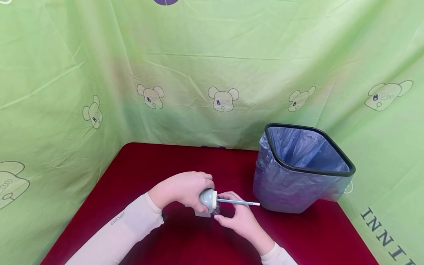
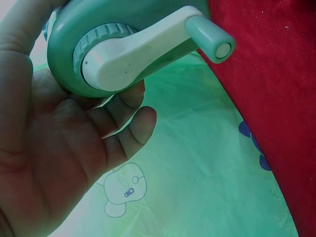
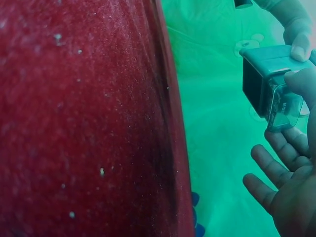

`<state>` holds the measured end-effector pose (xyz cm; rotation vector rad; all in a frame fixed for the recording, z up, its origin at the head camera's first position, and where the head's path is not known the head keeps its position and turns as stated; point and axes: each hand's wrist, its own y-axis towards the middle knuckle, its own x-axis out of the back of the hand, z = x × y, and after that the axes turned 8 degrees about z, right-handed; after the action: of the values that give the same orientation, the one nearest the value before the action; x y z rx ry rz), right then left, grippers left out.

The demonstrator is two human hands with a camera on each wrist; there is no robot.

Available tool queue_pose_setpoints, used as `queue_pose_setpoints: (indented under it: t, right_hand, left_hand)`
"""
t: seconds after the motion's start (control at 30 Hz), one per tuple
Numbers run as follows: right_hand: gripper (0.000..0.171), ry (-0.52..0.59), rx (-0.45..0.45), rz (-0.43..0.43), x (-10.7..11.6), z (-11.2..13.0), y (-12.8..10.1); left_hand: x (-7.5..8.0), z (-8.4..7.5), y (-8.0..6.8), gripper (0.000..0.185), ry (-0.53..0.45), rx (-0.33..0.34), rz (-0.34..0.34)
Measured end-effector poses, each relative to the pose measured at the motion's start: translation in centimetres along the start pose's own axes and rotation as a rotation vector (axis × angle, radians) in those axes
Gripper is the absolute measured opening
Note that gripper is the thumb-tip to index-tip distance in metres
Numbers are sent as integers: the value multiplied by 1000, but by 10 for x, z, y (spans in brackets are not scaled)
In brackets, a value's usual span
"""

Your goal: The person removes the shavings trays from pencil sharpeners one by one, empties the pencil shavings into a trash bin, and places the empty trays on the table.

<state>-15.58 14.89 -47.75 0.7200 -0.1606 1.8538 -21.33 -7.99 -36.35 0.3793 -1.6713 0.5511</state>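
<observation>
My left hand grips a pale grey-green crank pencil sharpener around its body, tilted over the table. In the left wrist view its white crank arm ends in a green knob, with no finger on the crank. A light blue pencil sticks out of the sharpener toward the right, pink eraser end outward. With thumb and fingers, my right hand pinches the clear shavings drawer at the sharpener's side. Dark bits show inside the drawer, which protrudes from the housing.
A bin lined with a bluish plastic bag and rimmed in black stands at the right back of the red-covered table. Green cloth printed with bear heads hangs around the back and sides.
</observation>
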Motion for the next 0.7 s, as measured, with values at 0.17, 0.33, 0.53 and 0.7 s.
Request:
queue_pose_setpoints:
  t: [0.17, 0.33, 0.53, 0.7]
  right_hand:
    - [54, 0, 10, 0, -1, 0, 0]
    - [55, 4, 20, 2, -1, -1, -1]
    - [55, -9, 19, -9, -1, -1, 0]
    - [55, -5, 6, -8, -1, -1, 0]
  left_hand:
    - [-1, 0, -1, 43, -15, 13, -1]
    - [-3, 2, -1, 44, -19, 17, 0]
    - [-3, 3, -2, 42, -14, 19, -9]
    - [-3, 4, -3, 42, -16, 14, -7]
